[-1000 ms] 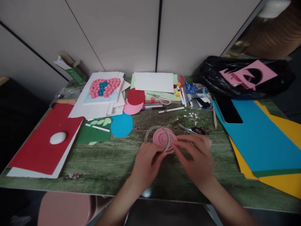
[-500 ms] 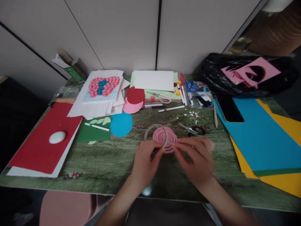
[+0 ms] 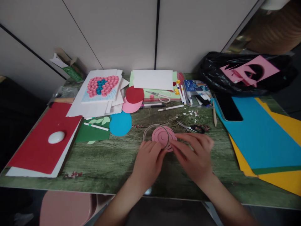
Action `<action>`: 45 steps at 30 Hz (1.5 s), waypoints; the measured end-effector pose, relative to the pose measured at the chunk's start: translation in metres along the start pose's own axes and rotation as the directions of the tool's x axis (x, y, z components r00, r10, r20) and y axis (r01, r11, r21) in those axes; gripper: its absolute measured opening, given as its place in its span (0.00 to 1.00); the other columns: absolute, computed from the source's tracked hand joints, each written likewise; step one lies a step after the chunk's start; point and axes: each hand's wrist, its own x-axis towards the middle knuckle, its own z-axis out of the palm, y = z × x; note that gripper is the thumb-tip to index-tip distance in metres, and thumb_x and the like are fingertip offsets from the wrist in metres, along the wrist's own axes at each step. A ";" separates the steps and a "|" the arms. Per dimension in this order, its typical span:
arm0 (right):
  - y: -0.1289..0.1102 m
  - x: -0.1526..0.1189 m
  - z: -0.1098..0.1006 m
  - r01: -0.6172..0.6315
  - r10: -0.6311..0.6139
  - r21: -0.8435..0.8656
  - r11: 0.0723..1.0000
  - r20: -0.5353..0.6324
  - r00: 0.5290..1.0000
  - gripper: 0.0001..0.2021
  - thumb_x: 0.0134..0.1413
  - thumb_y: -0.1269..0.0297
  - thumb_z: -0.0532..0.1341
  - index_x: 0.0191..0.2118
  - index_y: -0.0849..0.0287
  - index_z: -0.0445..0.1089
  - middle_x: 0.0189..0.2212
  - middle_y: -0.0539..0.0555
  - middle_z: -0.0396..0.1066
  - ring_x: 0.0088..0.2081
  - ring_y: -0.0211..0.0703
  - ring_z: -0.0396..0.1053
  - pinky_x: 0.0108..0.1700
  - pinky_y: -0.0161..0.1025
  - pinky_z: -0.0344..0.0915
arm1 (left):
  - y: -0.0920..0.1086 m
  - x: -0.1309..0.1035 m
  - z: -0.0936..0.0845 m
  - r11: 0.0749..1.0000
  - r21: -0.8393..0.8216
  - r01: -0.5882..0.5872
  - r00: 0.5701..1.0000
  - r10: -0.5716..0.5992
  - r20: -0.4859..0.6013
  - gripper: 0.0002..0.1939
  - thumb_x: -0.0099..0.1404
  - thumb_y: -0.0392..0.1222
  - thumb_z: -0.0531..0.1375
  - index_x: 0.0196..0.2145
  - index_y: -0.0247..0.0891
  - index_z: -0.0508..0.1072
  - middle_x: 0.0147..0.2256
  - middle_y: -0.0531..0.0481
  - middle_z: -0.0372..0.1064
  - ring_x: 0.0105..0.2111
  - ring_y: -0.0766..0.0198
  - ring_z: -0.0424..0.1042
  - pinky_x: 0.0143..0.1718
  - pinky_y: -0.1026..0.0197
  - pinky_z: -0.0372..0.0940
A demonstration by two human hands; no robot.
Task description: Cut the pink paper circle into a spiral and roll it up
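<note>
Pink spiral (image 3: 164, 137), lying on the worktop (image 3: 105, 160) under a loose ring (image 3: 156, 137): found lowered flat since a second earlier. Left hand (image 3: 148, 161) and right hand (image 3: 193, 155), fingers half-curled, were pressed at its near edge; any pinch could not be told.

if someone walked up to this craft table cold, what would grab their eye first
Most likely the pink paper spiral at the table's middle, with the left hand and right hand both fingering its near edge. Next, the big blue sheet over yellow paper at the right, and the red sheet with a white oval object on it at the left. At the back left, a card covered in pink and blue paper rolls stands out.
</note>
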 end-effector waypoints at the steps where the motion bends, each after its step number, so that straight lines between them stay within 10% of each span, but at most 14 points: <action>1: 0.000 0.000 0.000 0.003 -0.004 -0.008 1.000 -0.009 1.000 0.08 0.48 0.69 0.65 0.35 0.50 0.72 0.35 0.48 0.75 0.40 0.44 0.66 0.45 0.47 0.54 | 0.000 0.000 0.000 1.000 0.008 -0.005 1.000 0.005 0.001 0.06 0.66 0.38 0.52 0.32 0.38 0.67 0.29 0.50 0.70 0.31 0.62 0.65 0.33 0.60 0.57; 13: -0.008 0.001 0.003 -0.085 0.082 0.044 0.995 0.068 0.994 0.03 0.48 0.70 0.61 0.30 0.55 0.67 0.32 0.48 0.74 0.39 0.44 0.66 0.44 0.46 0.53 | -0.005 -0.003 0.001 0.970 0.162 -0.184 0.981 0.190 -0.028 0.05 0.64 0.33 0.53 0.32 0.38 0.68 0.27 0.50 0.68 0.30 0.61 0.63 0.33 0.58 0.53; 21: 0.015 0.001 0.004 -0.305 0.296 0.117 0.945 0.087 0.951 0.02 0.51 0.66 0.60 0.29 0.56 0.67 0.33 0.52 0.71 0.39 0.45 0.64 0.43 0.46 0.57 | -0.001 -0.005 -0.007 0.940 -0.067 -0.335 0.927 0.316 -0.200 0.03 0.62 0.33 0.56 0.32 0.38 0.67 0.26 0.52 0.70 0.28 0.66 0.66 0.32 0.61 0.56; 27: 0.043 -0.006 0.010 -0.616 0.472 0.668 0.417 0.421 0.775 0.05 0.53 0.62 0.60 0.31 0.56 0.71 0.36 0.53 0.71 0.38 0.42 0.69 0.38 0.39 0.64 | -0.030 -0.003 -0.007 0.998 0.059 -0.038 0.980 0.049 -0.193 0.04 0.64 0.40 0.55 0.33 0.39 0.68 0.27 0.51 0.70 0.29 0.65 0.66 0.32 0.62 0.57; 32: 0.042 -0.005 0.007 -0.755 0.424 0.651 0.074 0.665 0.615 0.08 0.49 0.60 0.62 0.35 0.55 0.73 0.39 0.53 0.72 0.40 0.43 0.69 0.38 0.37 0.64 | -0.067 0.000 -0.004 0.903 0.429 0.025 1.000 -0.017 -0.023 0.08 0.65 0.41 0.53 0.33 0.36 0.70 0.31 0.46 0.69 0.35 0.58 0.65 0.36 0.57 0.54; 39: 0.060 0.021 0.006 -0.773 0.186 0.449 0.448 0.799 0.572 0.09 0.53 0.58 0.58 0.37 0.56 0.71 0.38 0.53 0.68 0.43 0.43 0.65 0.45 0.39 0.59 | -0.060 -0.012 -0.003 0.872 0.489 0.018 1.000 -0.028 0.012 0.14 0.65 0.39 0.52 0.48 0.36 0.66 0.44 0.41 0.68 0.43 0.54 0.65 0.42 0.52 0.57; 45: 0.077 0.050 0.048 -0.642 -0.216 0.392 0.659 0.916 0.338 0.10 0.53 0.61 0.55 0.36 0.59 0.70 0.30 0.51 0.69 0.32 0.38 0.64 0.35 0.37 0.59 | -0.033 -0.008 0.016 0.891 0.378 -0.250 0.952 0.156 0.262 0.17 0.64 0.34 0.52 0.50 0.37 0.64 0.48 0.43 0.65 0.47 0.56 0.64 0.44 0.54 0.60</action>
